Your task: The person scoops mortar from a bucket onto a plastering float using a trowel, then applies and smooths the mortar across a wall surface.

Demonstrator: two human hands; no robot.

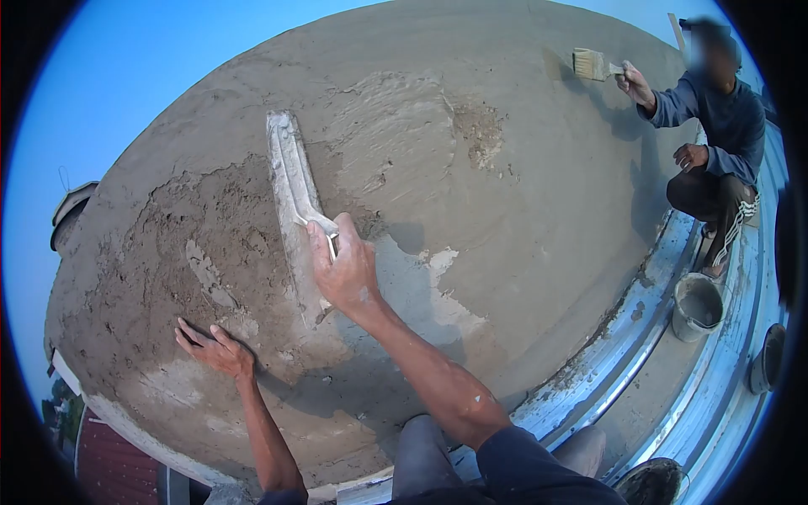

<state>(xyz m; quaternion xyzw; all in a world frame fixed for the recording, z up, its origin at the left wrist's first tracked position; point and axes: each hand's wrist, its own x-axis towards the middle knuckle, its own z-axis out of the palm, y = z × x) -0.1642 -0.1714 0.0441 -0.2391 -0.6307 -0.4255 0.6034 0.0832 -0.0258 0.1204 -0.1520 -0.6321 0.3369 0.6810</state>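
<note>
Curved mortared surface (547, 210), trowel (290, 172) left of centre.
Right hand (347, 268) wrapped firmly round trowel's handle; left hand (220, 352) empty, fingers loosely spread, near left, contact unclear. Trowel judged stiff, fairly light; best gripped by handle.

Our right hand (347, 268) hides part of the grip (318, 217) of the long, whitish, plaster-crusted trowel (291, 168). The near edge cuts off our grey trouser legs (422, 459) and, at right, a round black bucket (661, 465). Far right, we find a dark-clothed person's (724, 122) head (715, 55) blurred.
</note>
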